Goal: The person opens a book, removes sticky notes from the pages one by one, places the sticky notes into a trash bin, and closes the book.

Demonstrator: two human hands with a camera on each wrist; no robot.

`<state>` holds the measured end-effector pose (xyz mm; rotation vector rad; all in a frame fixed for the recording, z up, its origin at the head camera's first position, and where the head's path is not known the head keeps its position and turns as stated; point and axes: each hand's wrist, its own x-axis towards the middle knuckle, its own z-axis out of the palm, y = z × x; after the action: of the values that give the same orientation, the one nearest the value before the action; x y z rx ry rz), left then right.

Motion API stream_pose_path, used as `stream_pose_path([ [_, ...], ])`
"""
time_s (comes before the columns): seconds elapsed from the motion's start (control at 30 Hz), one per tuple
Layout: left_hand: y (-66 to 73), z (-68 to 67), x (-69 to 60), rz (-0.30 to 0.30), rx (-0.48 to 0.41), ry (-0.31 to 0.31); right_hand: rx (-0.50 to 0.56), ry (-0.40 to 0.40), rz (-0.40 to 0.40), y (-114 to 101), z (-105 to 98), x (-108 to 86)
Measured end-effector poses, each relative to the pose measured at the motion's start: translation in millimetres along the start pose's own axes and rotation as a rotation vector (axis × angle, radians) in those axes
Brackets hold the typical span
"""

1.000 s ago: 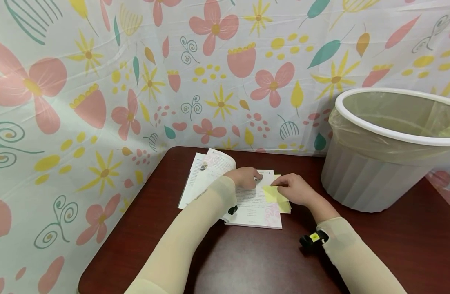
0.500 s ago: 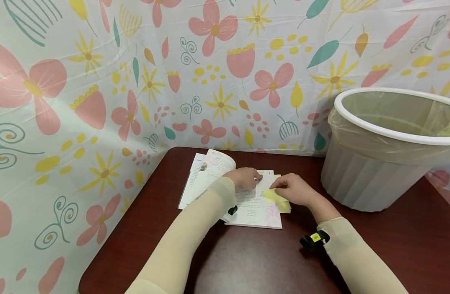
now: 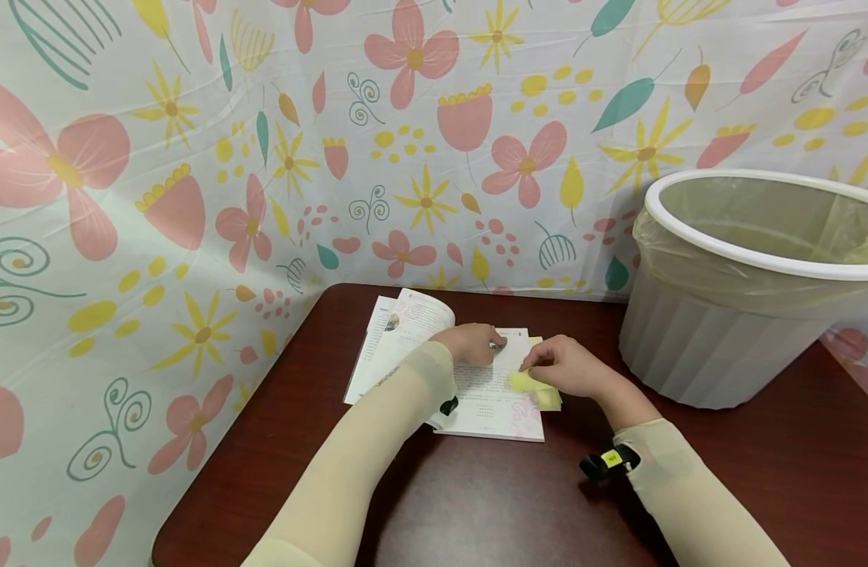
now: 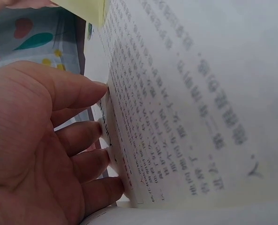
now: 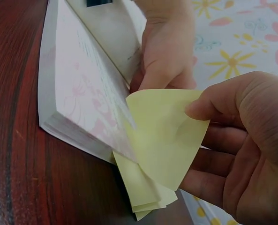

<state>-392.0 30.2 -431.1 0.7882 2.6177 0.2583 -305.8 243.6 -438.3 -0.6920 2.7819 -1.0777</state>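
Note:
An open book (image 3: 487,402) with printed pages lies on the table. My left hand (image 3: 469,344) rests on its right-hand page; in the left wrist view the slightly bent fingertips touch the paper and hold nothing. Over the same page's outer edge, my right hand (image 3: 572,366) pinches a yellow sticky note (image 5: 164,136) between thumb and fingers. That note is bent up, and its lower part meets the page edge. More yellow sticky notes (image 5: 141,187) stick out from the book's edge below it. The fingers behind the raised note are partly hidden.
A grey trash bin (image 3: 703,354) with a white rim and a clear liner stands on the table at the right. Behind is a flower-printed cloth (image 3: 420,157). The dark red table (image 3: 462,504) extends in front of the book.
The right hand's fingertips have shifted slightly to the left, and the yellow note has curled up toward them. The left hand and the book look the same.

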Motion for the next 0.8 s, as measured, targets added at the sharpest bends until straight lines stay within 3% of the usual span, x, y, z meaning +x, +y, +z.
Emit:
stream_pose_path([
  [0.8,-0.5,0.1,-1.1,0.019,0.018,0.016,0.068,-0.146,-0.112,-20.7,-8.3,-5.4],
])
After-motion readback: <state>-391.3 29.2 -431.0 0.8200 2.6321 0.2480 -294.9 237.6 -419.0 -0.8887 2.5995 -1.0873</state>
